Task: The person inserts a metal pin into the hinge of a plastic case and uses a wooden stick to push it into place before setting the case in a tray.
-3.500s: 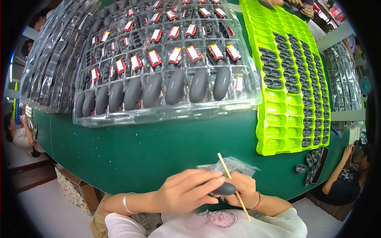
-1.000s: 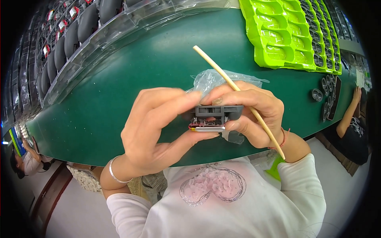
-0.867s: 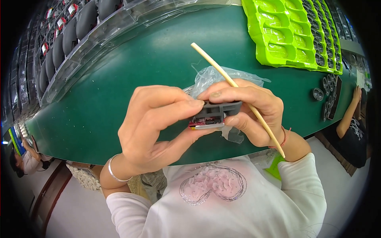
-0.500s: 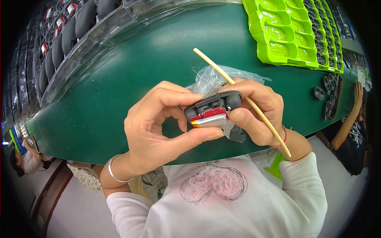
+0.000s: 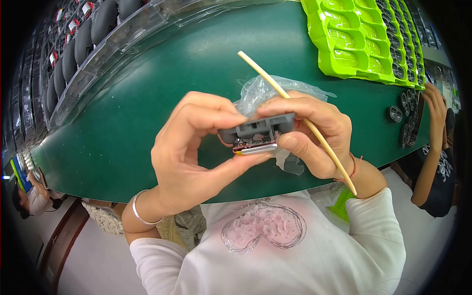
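Between my two hands is a black plastic earbud charging case insert (image 5: 255,129), with a red circuit board (image 5: 239,146) and a silver battery (image 5: 258,149) along its near side. My left hand (image 5: 182,142) is closed on it, fingertips at its upper left and the thumb beneath the battery. My right hand (image 5: 319,130) pinches its right end between thumb and forefinger. A thin pale wooden stick (image 5: 263,72) also rests in the right hand, slanting from far left to near right. Behind the hands, a crumpled clear plastic bag (image 5: 253,94) lies on the green table (image 5: 147,88).
A bright green moulded tray (image 5: 322,44) with dark round parts stands at the far right. Several loose round parts (image 5: 395,114) lie near it. Clear trays (image 5: 105,51) with black shells line the far left. A co-worker's arm (image 5: 428,162) is at the right, another person (image 5: 37,196) at the left.
The insert has tilted so that more of its black top and less of the board and battery shows. It moved slightly left. The co-worker's arm at the right has shifted.
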A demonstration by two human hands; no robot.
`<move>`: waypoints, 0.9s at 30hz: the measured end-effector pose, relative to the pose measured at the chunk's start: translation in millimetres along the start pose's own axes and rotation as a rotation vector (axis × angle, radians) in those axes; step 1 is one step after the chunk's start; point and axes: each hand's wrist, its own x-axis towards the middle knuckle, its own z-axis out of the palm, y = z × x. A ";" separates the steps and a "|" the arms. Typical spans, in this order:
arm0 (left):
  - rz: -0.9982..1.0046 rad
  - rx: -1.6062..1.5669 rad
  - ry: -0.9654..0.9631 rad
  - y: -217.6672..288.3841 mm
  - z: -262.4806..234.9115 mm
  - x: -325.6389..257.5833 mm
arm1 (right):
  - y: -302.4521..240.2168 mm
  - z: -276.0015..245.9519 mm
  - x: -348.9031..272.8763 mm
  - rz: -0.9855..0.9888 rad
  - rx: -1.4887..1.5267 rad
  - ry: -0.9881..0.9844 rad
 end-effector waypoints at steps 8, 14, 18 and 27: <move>0.331 0.264 0.155 -10.4 6.4 -0.2 | -5.1 2.6 3.3 -0.046 -0.008 -0.042; 0.339 0.305 0.152 -6.1 5.9 1.9 | -3.0 4.8 2.0 -0.010 -0.001 -0.021; 0.370 0.351 0.160 -6.4 4.6 1.2 | -1.9 5.6 1.8 -0.008 -0.013 -0.027; 0.368 0.350 0.166 -5.9 5.1 1.3 | -2.2 6.6 1.9 0.019 -0.002 -0.015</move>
